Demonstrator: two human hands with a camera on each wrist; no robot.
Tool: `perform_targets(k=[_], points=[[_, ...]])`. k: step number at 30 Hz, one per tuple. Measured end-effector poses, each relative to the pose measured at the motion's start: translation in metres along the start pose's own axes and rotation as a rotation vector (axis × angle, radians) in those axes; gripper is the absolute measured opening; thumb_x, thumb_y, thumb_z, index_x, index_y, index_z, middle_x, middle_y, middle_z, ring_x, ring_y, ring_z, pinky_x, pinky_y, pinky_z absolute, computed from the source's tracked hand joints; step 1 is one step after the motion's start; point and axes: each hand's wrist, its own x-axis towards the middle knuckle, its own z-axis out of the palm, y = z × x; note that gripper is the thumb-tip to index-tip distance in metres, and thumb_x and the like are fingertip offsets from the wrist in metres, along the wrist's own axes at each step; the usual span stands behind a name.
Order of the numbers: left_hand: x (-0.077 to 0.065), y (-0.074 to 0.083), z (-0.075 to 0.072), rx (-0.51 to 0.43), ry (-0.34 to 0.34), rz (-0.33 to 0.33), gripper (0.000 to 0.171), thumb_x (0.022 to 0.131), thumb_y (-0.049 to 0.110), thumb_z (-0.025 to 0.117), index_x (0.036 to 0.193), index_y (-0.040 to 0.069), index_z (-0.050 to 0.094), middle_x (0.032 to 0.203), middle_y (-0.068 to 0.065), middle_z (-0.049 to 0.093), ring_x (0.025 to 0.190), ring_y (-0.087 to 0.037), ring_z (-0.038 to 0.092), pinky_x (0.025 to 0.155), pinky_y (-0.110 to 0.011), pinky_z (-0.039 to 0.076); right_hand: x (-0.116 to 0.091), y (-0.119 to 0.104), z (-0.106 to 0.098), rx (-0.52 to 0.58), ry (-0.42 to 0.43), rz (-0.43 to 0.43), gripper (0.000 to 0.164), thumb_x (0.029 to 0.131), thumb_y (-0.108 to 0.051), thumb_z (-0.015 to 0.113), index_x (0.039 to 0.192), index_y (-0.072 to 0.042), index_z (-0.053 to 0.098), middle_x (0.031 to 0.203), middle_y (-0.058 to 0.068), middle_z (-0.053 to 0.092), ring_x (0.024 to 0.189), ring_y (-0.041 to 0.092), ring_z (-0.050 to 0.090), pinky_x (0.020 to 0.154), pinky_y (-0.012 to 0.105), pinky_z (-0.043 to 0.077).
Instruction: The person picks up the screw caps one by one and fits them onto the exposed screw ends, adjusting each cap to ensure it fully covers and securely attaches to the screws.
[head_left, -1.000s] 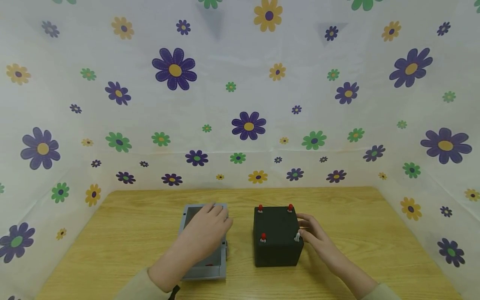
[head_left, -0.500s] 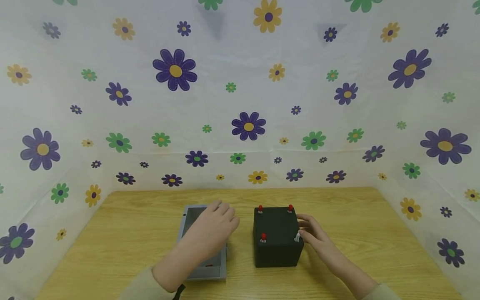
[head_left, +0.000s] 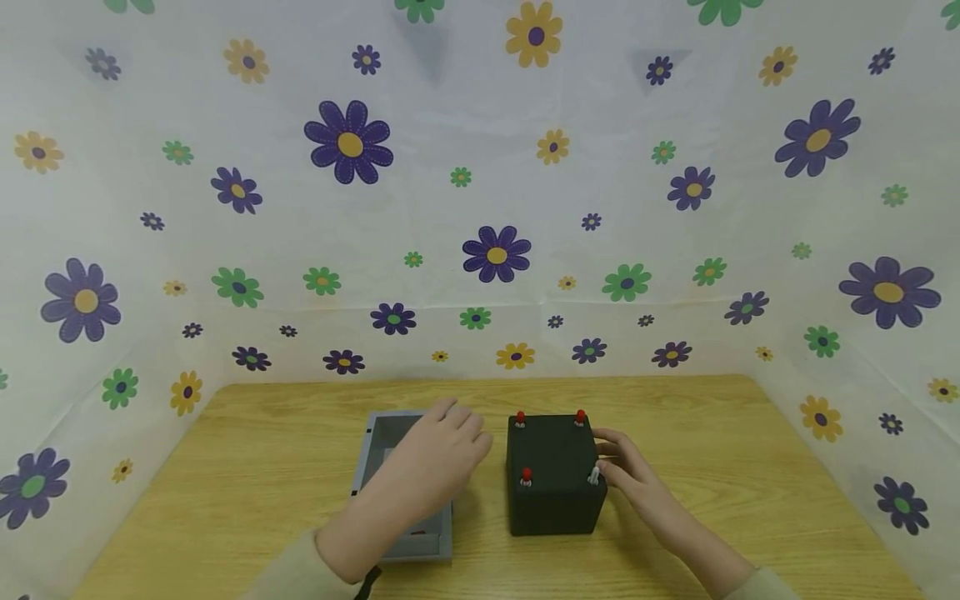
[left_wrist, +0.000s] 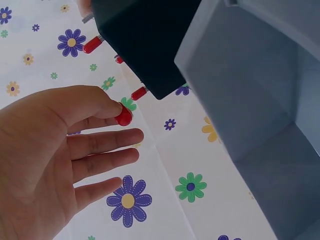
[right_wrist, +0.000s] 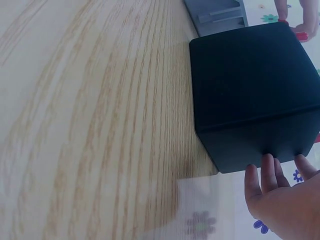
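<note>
Between thumb and index finger, my left hand (head_left: 438, 458) pinches a small red cap (left_wrist: 124, 116), its other fingers extended. In the head view this hand is over the right side of a grey open bin (head_left: 414, 546), and it hides the cap there. A black box (head_left: 555, 454) stands to the right, with red-capped toggle switches (head_left: 527, 477) at three top corners. The near right corner has a bare metal toggle switch (head_left: 595, 475). My right hand (head_left: 648, 492) rests its fingertips on the box's right side, thumb close to the bare switch.
A small red piece (head_left: 418, 532) lies in the near part of the grey bin. The wooden table (head_left: 247, 467) is enclosed by a flower-printed white sheet (head_left: 420, 208) at the back and both sides.
My left hand has moved right from over the bin toward the black box. My right hand and the box have stayed in place.
</note>
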Motion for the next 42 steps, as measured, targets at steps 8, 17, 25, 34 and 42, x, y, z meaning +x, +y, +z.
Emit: perform_targets(k=[8, 17, 25, 34, 42], points=[[0.008, 0.002, -0.005, -0.021, 0.008, 0.002, 0.011, 0.094, 0.016, 0.079, 0.103, 0.019, 0.074, 0.106, 0.004, 0.073, 0.108, -0.016, 0.068, 0.111, -0.036, 0.054, 0.001, 0.0, 0.0, -0.002, 0.005, -0.009, 0.05, 0.113, -0.02, 0.047, 0.159, -0.004, 0.036, 0.153, 0.026, 0.047, 0.136, 0.029, 0.05, 0.102, 0.028, 0.051], [0.015, 0.004, -0.01, -0.026, -0.009, 0.015, 0.013, 0.097, 0.018, 0.077, 0.11, 0.019, 0.075, 0.11, 0.004, 0.072, 0.11, -0.016, 0.067, 0.11, -0.034, 0.053, 0.001, -0.001, 0.0, -0.005, 0.006, -0.006, 0.051, 0.113, -0.019, 0.047, 0.159, -0.003, 0.035, 0.153, 0.028, 0.046, 0.135, 0.029, 0.05, 0.102, 0.029, 0.052], [0.022, 0.007, -0.011, -0.007, -0.001, 0.025, 0.012, 0.098, 0.02, 0.076, 0.11, 0.021, 0.076, 0.108, 0.005, 0.073, 0.11, -0.016, 0.068, 0.109, -0.033, 0.053, 0.0, -0.002, 0.0, 0.006, 0.004, -0.003, 0.051, 0.113, -0.018, 0.047, 0.159, -0.002, 0.035, 0.153, 0.028, 0.046, 0.136, 0.032, 0.049, 0.101, 0.028, 0.052], [0.03, 0.011, -0.018, -0.027, -0.077, 0.042, 0.025, 0.098, 0.021, 0.077, 0.123, 0.021, 0.074, 0.123, 0.003, 0.074, 0.121, -0.017, 0.066, 0.116, -0.036, 0.05, 0.0, -0.002, 0.0, -0.003, 0.006, -0.005, 0.05, 0.113, -0.018, 0.047, 0.159, -0.002, 0.036, 0.152, 0.028, 0.047, 0.135, 0.03, 0.05, 0.101, 0.028, 0.053], [0.035, 0.015, -0.019, -0.006, -0.013, 0.058, 0.018, 0.098, 0.018, 0.077, 0.115, 0.023, 0.073, 0.116, 0.006, 0.073, 0.114, -0.014, 0.067, 0.112, -0.032, 0.052, -0.001, -0.003, 0.001, -0.002, 0.002, 0.003, 0.05, 0.113, -0.019, 0.047, 0.159, -0.002, 0.034, 0.154, 0.028, 0.044, 0.137, 0.033, 0.049, 0.104, 0.034, 0.05]])
